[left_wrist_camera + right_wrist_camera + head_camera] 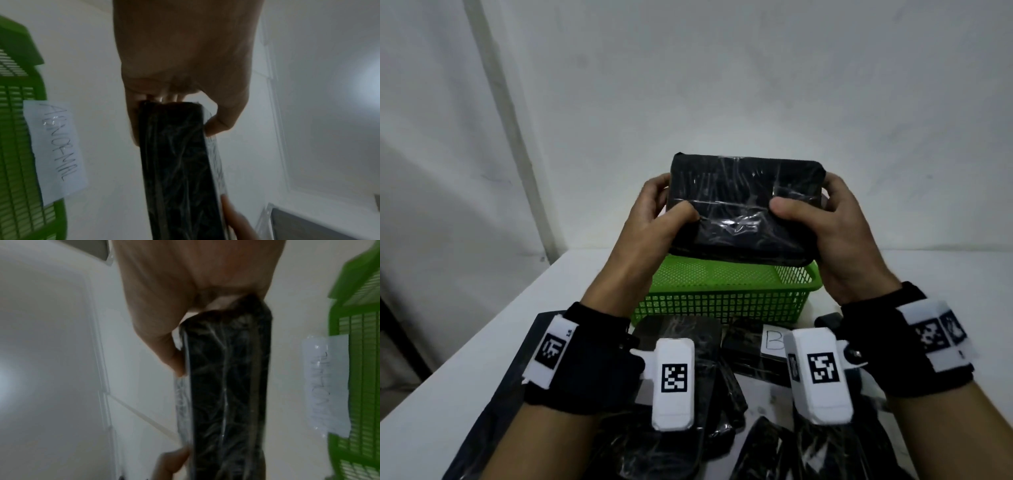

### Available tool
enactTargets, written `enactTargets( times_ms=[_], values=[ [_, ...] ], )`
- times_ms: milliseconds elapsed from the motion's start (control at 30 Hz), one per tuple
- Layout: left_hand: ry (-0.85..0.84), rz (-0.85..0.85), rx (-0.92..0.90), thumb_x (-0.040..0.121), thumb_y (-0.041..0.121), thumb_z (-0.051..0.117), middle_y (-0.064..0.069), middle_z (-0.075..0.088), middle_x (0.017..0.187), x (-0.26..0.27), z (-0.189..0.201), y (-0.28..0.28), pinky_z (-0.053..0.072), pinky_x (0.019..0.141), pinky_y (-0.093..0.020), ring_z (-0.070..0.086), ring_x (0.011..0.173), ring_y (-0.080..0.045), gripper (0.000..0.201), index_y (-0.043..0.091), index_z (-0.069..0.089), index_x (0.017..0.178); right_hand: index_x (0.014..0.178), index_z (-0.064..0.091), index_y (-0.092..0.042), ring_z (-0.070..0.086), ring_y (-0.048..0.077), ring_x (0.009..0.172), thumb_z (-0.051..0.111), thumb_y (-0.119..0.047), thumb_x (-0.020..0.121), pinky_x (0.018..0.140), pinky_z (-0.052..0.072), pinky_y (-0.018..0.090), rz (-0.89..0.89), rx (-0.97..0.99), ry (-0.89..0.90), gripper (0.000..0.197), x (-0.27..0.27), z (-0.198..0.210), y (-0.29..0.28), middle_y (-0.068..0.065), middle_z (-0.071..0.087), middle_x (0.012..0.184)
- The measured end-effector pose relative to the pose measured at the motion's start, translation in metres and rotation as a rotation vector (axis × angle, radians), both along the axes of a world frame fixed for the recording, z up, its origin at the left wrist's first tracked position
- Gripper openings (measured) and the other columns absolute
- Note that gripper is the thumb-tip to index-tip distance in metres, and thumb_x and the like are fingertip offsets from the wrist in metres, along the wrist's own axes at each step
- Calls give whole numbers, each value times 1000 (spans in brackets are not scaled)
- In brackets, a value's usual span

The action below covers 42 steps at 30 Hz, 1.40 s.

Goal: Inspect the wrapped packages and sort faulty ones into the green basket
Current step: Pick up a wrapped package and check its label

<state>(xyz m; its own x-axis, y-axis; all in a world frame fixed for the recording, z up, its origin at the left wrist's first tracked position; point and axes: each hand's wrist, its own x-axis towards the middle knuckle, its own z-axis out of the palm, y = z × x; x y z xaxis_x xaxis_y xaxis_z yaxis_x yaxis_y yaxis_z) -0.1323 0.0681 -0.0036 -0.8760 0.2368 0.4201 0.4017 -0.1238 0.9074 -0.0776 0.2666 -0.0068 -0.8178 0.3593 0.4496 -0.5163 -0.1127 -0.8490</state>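
Head view: the black film-wrapped package is held up at 12 o'clock, above the green basket. The left hand and right hand each grip 1 end, thumbs on the top face. Best to tilt it slowly so glare exposes tears or loose film. More wrapped packages lie at 6 o'clock on the white bench, below a plain white wall.

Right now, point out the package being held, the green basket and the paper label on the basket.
held package [743, 192], head view, middle of its film-wrapped top face.
green basket [719, 303], head view, near mesh wall.
paper label [55, 149], left wrist view, middle of the handwritten sheet on the basket's wall.
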Motion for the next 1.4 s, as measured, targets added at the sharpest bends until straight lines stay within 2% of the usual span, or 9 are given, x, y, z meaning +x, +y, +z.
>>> enactTargets(
  times_ms=[233, 400, 533, 667, 767, 867, 1033, 1200, 1400],
  values=[
    [-44, 29, -90, 94, 50, 57, 12, 65, 116, 2, 2, -5, 57, 66, -32, 69, 91, 4, 44, 32, 38, 130, 140, 44, -29, 62, 4, 115, 82, -10, 79, 84, 56, 19, -60, 388, -10, 74, 0, -11, -1, -10, 61, 128],
    [30, 34, -15, 92, 27, 67, 2, 64, 110, 3, -1, 0, 55, 61, -23, 68, 89, -6, 40, 22, 41, 121, 115, 57, -18, 70, -1, 78, 67, -15, 92, 62, 56, 25, 77, 99, -10, 25, -2, -8, -7, -11, 69, 94],
    [77, 30, 7, 85, 23, 74, 0, 64, 108, 3, -2, 3, 55, 65, -26, 66, 92, -14, 41, 23, 44, 113, 96, 58, -17, 66, 2, 69, 72, -12, 75, 56, 53, 24, 40, 53, 29, 26, -4, -7, -10, -7, 65, 81],
    [69, 25, -19, 91, 39, 67, 10, 65, 106, 5, 2, -1, 54, 71, -29, 65, 94, -5, 30, 30, 51, 115, 94, 58, -19, 65, 19, 87, 80, -22, 65, 77, 56, 38, 14, 132, 135, 36, -4, -9, -6, 0, 66, 90],
    [-80, 7, 18, 95, 56, 51, 7, 67, 104, 3, 6, -7, 60, 80, -47, 69, 100, -17, 38, 25, 61, 112, 102, 57, -34, 61, 30, 111, 82, -50, 68, 101, 50, 52, -44, 307, 124, 46, -3, -13, -2, 14, 61, 117],
    [-47, 22, 152, 92, 37, 64, 4, 65, 99, -2, 4, -10, 59, 72, -35, 65, 98, -24, 19, 19, 59, 91, 119, 51, -47, 55, 14, 123, 69, -61, 76, 97, 49, 44, 28, 333, -50, 48, -2, -11, -3, -2, 52, 134],
    [-17, -34, 280, 75, 22, 67, 3, 51, 140, -2, 5, -8, 51, 68, -26, 59, 113, -18, 18, 25, 59, 91, 101, 58, -24, 67, 19, 102, 61, -29, 97, 70, 62, 42, 154, -1, -97, 7, 2, -3, -1, -4, 63, 107],
    [-40, -69, 224, 68, 7, 73, -19, 57, 134, -4, -2, -1, 56, 71, -27, 67, 101, -20, 78, 28, 40, 136, 128, 50, -28, 64, 14, 86, 62, 4, 77, 69, 57, 33, 86, 78, 97, 61, 1, -5, -2, 2, 62, 112],
    [3, -43, 186, 85, -11, 65, -16, 60, 133, -3, 0, -2, 58, 74, -32, 70, 99, -21, 77, 26, 33, 144, 145, 40, -32, 60, 12, 82, 55, 16, 82, 68, 56, 29, 56, 96, 173, 81, -1, -7, -8, 12, 58, 117]
  ],
)
